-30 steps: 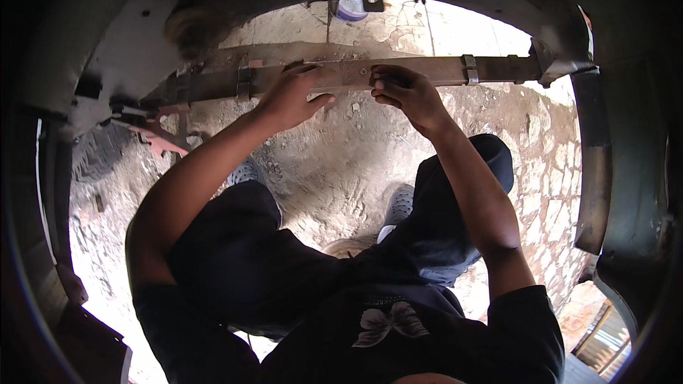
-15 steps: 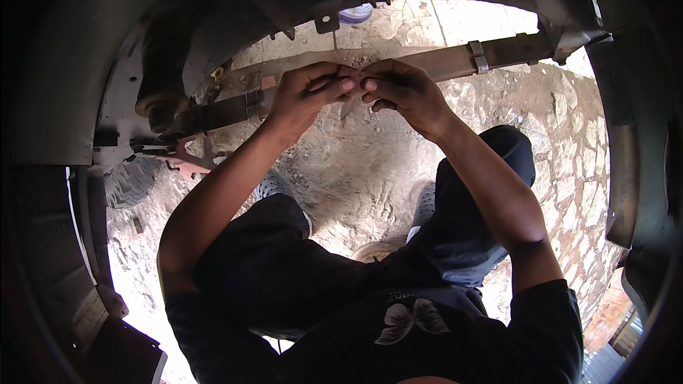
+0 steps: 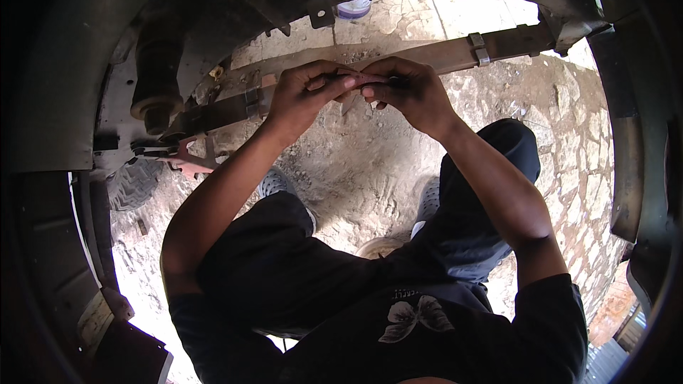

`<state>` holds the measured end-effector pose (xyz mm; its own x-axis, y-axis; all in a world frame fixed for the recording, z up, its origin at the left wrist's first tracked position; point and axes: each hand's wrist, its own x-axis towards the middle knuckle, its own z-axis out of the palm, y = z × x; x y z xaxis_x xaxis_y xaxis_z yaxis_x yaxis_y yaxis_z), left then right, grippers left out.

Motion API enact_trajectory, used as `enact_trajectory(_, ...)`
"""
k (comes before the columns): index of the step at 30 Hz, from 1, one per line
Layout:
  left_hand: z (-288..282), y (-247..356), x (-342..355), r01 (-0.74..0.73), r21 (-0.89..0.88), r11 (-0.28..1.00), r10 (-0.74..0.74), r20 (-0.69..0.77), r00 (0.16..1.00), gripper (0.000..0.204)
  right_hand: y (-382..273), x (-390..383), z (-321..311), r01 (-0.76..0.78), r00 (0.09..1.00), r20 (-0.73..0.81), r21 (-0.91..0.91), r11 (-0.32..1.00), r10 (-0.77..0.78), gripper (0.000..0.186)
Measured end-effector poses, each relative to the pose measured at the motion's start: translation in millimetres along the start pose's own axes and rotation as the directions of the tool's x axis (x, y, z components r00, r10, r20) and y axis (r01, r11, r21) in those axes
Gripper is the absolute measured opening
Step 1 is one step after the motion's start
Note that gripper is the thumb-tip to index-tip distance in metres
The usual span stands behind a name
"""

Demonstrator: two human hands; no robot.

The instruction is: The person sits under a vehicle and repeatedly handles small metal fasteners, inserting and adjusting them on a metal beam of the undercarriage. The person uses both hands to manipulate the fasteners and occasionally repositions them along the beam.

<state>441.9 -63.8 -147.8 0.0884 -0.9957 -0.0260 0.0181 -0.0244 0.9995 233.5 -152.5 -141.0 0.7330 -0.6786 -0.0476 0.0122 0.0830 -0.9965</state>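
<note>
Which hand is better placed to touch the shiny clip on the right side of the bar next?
Probably the right hand: it's nearer the shiny clip; the left hand is farther away. Both hands seem to pinch a small reddish piece, though.

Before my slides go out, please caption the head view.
Left hand and right hand pinching a small reddish strip near a leaf spring.

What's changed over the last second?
The left hand moved right and the right hand slightly left, closing the gap between them. The left grip went from open to pinching; fingertips now meet around what looks like a small reddish piece. Whether the right already held it is unclear. The view shifted a little. Unchanged: the long metal bar behind, both shoes on the ground.
</note>
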Motion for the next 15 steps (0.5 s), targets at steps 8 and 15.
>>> enact_trajectory(8,2,6,-6,-0.056,0.238,0.970,0.063,-0.023,0.998,0.021,-1,-3,5,0.108,0.994,0.013,-0.070,0.992,-0.108,0.022)
enact_trajectory(15,7,13,-6,-0.183,0.532,0.827,0.247,-0.051,0.968,0.014,4,-3,5,0.154,0.988,0.021,-0.107,0.982,-0.152,0.018)
